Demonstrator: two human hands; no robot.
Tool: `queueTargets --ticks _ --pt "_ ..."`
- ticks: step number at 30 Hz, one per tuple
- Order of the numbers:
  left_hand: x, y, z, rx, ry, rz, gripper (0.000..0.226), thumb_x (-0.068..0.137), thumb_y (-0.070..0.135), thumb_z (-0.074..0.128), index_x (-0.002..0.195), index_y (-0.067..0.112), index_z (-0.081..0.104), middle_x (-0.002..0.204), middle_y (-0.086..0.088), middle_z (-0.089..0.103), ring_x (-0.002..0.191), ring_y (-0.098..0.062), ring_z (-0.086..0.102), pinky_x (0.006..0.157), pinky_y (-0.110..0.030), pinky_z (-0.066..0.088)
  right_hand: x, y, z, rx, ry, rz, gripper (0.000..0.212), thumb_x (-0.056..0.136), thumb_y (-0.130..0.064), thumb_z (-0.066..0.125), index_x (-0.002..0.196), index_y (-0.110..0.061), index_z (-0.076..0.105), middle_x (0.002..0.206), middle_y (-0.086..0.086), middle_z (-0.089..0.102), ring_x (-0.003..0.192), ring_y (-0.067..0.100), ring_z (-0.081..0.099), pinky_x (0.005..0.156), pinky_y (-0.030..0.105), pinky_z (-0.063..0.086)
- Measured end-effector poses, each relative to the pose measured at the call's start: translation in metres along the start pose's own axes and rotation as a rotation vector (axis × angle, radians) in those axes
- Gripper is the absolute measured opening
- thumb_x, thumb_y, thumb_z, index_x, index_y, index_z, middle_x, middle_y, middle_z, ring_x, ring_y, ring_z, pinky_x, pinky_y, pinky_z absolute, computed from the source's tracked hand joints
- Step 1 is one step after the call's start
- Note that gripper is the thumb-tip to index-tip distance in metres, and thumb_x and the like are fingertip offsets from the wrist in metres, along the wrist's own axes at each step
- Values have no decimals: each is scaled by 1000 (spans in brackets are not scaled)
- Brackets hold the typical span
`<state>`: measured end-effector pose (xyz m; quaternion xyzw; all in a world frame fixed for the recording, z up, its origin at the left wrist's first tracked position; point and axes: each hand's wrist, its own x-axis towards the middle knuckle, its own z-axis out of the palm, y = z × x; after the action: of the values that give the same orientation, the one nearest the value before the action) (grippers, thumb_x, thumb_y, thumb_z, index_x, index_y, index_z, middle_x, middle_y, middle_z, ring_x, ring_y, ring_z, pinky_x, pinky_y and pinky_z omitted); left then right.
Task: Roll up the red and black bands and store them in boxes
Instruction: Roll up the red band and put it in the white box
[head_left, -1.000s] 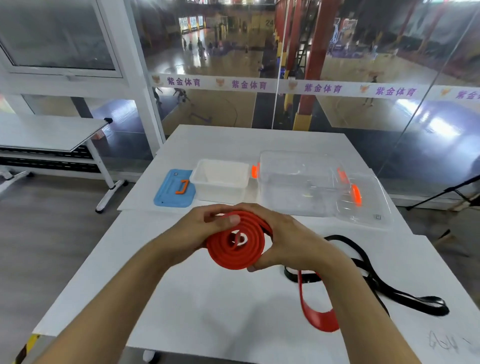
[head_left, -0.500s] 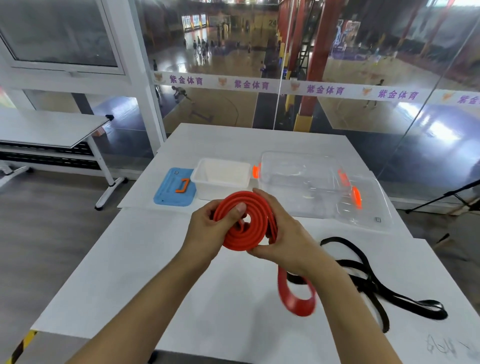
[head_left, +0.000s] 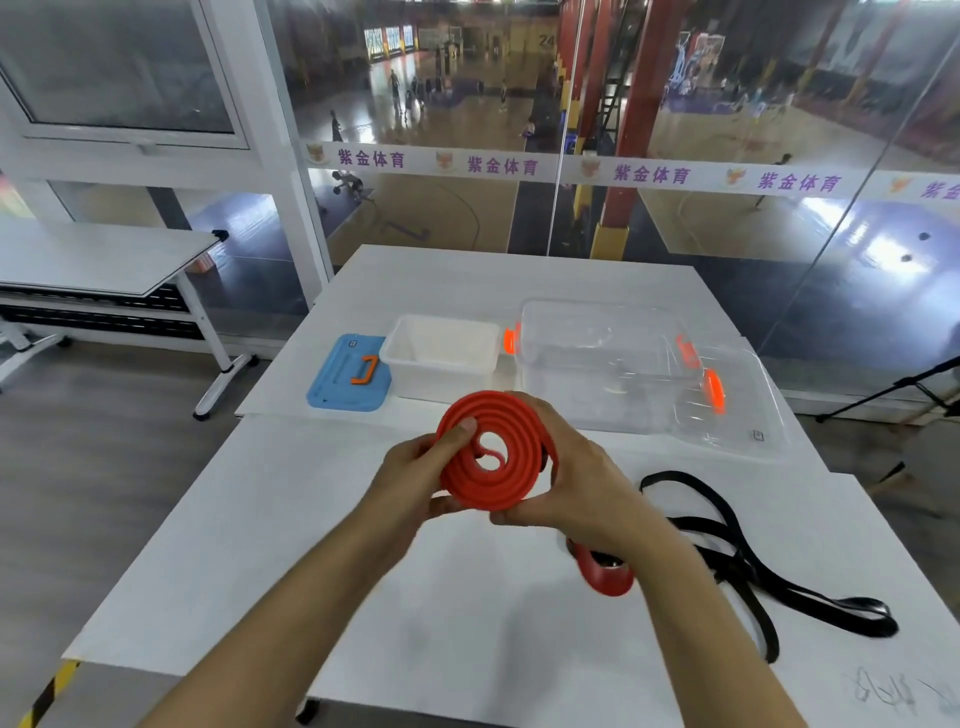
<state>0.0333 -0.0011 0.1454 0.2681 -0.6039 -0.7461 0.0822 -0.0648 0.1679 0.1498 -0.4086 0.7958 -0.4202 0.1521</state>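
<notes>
A red band (head_left: 511, 457) is wound into a flat coil that I hold upright above the white table (head_left: 291, 519). My left hand (head_left: 415, 467) grips the coil's left side with the thumb on its face. My right hand (head_left: 576, 473) cups the right side from behind. A short red tail hangs under my right wrist. The black band (head_left: 748, 561) lies loose and unrolled on the table to the right. Behind the coil stand a small white box (head_left: 441, 353) and a larger clear box (head_left: 602, 358), both without lids.
A blue lid (head_left: 345, 376) with an orange handle lies left of the white box. A clear lid (head_left: 737, 410) with an orange clip rests at the right of the clear box. A glass wall rises behind the table. Another table stands at the far left.
The coil has grown as more of the red band was wound on. The hanging red tail has become much shorter and has lifted off the table.
</notes>
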Motion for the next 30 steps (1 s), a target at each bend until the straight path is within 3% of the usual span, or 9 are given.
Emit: queueTargets --ticks 3,6,9,12,21,24,26,28,30 --pt "4 14 -15 234 -176 55 41 84 41 74 118 19 70 107 -9 78 97 -22 76 75 -32 60 1 3 -16 -100 -176 -5 109 61 -25 96 146 -56 35 129 -24 59 118 0 55 95 11 45" --pt "8 25 -13 459 -256 91 27 88 39 74 108 22 74 99 -4 80 90 -17 78 72 -27 60 1 4 -17 -106 -231 0 108 62 -27 96 146 -56 35 129 -23 59 116 -2 56 93 13 46" --pt "13 18 -5 399 -137 157 24 89 37 73 103 17 76 92 -6 81 83 -17 78 70 -28 60 4 13 -16 -81 -191 37 104 64 -29 94 146 -50 35 115 -22 62 100 -8 58 82 14 43" --pt "19 1 6 243 48 151 32 88 40 72 103 12 76 93 -11 80 84 -24 79 67 -33 62 7 24 -23 -115 -140 79 86 71 -40 88 137 -51 35 96 -12 65 90 2 62 82 28 51" --pt "53 -19 22 -98 391 66 43 93 47 66 111 8 71 101 -12 78 90 -26 78 75 -43 65 19 53 21 124 128 62 61 93 -38 68 143 -54 36 119 -22 53 100 2 62 84 26 56" --pt "73 -22 23 -120 461 23 42 94 46 64 112 9 68 104 -13 75 91 -27 76 77 -46 65 34 70 42 -161 288 50 59 97 -46 59 153 -40 41 130 -5 47 116 13 52 95 34 49" --pt "90 -27 21 -129 486 8 44 94 46 64 114 7 67 106 -15 74 92 -27 75 76 -46 65 50 78 54 -235 312 74 59 98 -42 57 155 -33 43 123 -2 48 111 18 52 96 37 47" --pt "108 -30 19 -142 486 -9 45 95 46 62 117 7 64 107 -13 73 93 -26 74 73 -41 66 67 79 60 -72 265 128 57 101 -30 54 156 -33 38 117 -10 46 110 12 53 95 31 51" --pt "129 -33 16 -149 469 -24 43 97 46 60 120 10 60 109 -11 72 96 -24 73 72 -37 65 87 81 62 86 237 205 55 103 -26 50 155 -37 37 119 -14 45 112 2 54 87 13 48"
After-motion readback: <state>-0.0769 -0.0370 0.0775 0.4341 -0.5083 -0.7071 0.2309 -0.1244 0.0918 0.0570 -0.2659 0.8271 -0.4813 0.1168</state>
